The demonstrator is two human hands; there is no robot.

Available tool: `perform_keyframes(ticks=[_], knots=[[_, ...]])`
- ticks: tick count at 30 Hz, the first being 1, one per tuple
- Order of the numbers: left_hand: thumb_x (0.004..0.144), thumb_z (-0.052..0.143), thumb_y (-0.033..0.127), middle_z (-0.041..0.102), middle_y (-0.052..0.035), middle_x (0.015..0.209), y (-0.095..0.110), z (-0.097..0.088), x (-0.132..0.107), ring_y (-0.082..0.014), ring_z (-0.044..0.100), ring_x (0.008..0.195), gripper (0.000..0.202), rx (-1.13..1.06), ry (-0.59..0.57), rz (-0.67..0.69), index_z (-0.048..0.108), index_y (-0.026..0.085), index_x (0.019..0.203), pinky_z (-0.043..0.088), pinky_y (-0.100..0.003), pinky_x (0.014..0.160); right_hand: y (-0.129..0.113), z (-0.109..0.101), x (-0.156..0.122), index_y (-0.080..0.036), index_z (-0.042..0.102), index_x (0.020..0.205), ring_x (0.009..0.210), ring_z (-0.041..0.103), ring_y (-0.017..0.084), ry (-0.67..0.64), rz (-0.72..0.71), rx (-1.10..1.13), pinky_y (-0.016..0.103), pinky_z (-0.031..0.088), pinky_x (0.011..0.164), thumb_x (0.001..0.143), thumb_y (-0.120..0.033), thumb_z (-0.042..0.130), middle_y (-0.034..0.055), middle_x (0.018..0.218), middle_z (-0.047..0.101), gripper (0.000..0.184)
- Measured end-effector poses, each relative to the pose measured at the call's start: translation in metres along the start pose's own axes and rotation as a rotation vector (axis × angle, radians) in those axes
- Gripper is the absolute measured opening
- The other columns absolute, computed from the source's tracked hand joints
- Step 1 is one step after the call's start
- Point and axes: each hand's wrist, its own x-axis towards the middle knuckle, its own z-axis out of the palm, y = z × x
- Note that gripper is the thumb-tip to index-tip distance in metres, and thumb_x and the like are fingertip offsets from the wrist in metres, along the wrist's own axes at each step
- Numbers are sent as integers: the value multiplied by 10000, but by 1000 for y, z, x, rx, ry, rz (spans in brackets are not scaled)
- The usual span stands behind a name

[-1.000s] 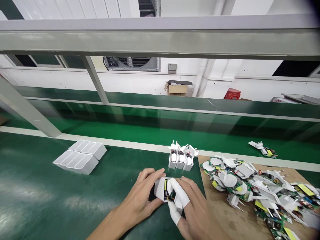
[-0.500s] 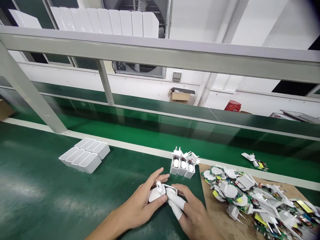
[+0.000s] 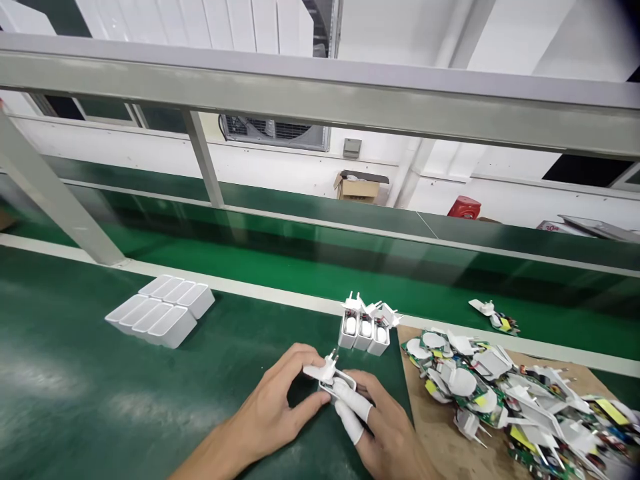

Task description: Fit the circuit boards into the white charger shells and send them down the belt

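Between my hands is a white charger housing (image 3: 325, 385), an open box whose inside is mostly covered by my fingers. My left hand (image 3: 280, 400) pinches the white plug cover (image 3: 323, 369) at its left end, with the thumb against the housing's near side; two pins point up from the cover. White finger cots sleeve two fingers of my right hand (image 3: 383, 427), which reach into and against the housing from the right. Just beyond stand three filled housings (image 3: 364, 331) in a row, their plug covers tipped back on top.
On a brown board (image 3: 425, 413) at right lies a heap of circuit boards with plug covers (image 3: 500, 393). Several white housings (image 3: 160, 310) stand grouped at left. Another board with a plug cover (image 3: 495, 316) rests on the green belt (image 3: 280, 260) behind. A metal frame (image 3: 300, 87) crosses above.
The plug cover in my left hand has tilted, its pins now upright over the housing's left end. My left fingers have closed in on it. The view has shifted slightly.
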Motion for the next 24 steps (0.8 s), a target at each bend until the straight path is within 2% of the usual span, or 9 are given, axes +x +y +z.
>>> perform_keyframes(ticks=[2, 6, 8, 10, 14, 16, 19, 22, 24], knots=[[951, 775, 233, 639, -65, 1255, -1, 0, -2, -243, 687, 1145, 420, -7, 9, 19, 550, 299, 1300, 588, -375, 1004, 1, 0, -3, -139, 619, 1189, 1138, 721, 256, 15, -49, -27, 328, 658, 901, 895, 38, 499, 207, 1256, 659, 363], [830, 919, 406, 527, -126, 1486, -2, 0, -6, -318, 629, 1294, 947, -34, 51, -11, 338, 349, 1575, 565, -456, 1091, -1, -4, -4, -117, 606, 1263, 1215, 690, 289, -1, -3, -31, 384, 648, 953, 877, 32, 497, 228, 1307, 636, 428], [827, 921, 411, 513, -122, 1515, -2, 1, -6, -315, 634, 1286, 1003, -43, 49, -18, 291, 369, 1606, 571, -449, 1080, -2, -4, -3, -145, 633, 1203, 1142, 723, 274, -67, 34, -8, 366, 664, 896, 886, 9, 483, 207, 1288, 654, 384], [889, 866, 341, 581, -90, 1438, -1, 1, -5, -275, 669, 1211, 871, -31, 15, -22, 334, 376, 1576, 583, -407, 1038, -2, -2, -3, -172, 643, 1152, 1041, 753, 248, -93, 33, 14, 331, 672, 830, 894, -6, 472, 178, 1239, 684, 351], [970, 738, 230, 679, -23, 1164, -1, 1, -3, -207, 702, 1020, 430, -1, -33, -102, 532, 320, 1337, 582, -324, 911, -2, 2, -4, -140, 535, 1404, 1064, 760, 251, -46, 66, -28, 322, 665, 883, 927, -28, 508, 176, 1231, 708, 491], [983, 719, 238, 679, -15, 1129, -1, 1, -2, -198, 698, 993, 298, -8, -28, -128, 565, 299, 1231, 569, -306, 870, -2, 2, -5, -140, 537, 1391, 1081, 751, 264, -86, 72, -44, 339, 667, 886, 916, -22, 505, 183, 1238, 702, 490], [993, 712, 261, 674, -15, 1141, -2, 2, -2, -190, 695, 989, 258, -29, -43, -137, 564, 293, 1201, 554, -294, 853, -4, 1, -5, -152, 570, 1288, 1047, 750, 268, -104, 70, -39, 347, 677, 846, 894, -12, 489, 184, 1210, 699, 426], [997, 705, 253, 673, -15, 1147, -3, 2, -3, -190, 691, 1003, 249, -37, -63, -155, 558, 291, 1195, 544, -293, 862, -6, 2, -2, -138, 546, 1354, 992, 754, 279, -89, 67, -87, 372, 688, 802, 905, -33, 481, 191, 1178, 702, 466], [998, 696, 244, 671, -16, 1155, -3, 1, -3, -194, 685, 1021, 245, -39, -69, -154, 557, 290, 1195, 538, -297, 874, -7, 3, -1, -148, 556, 1385, 951, 752, 287, -129, 86, -103, 397, 690, 772, 919, -52, 471, 179, 1132, 702, 482]])
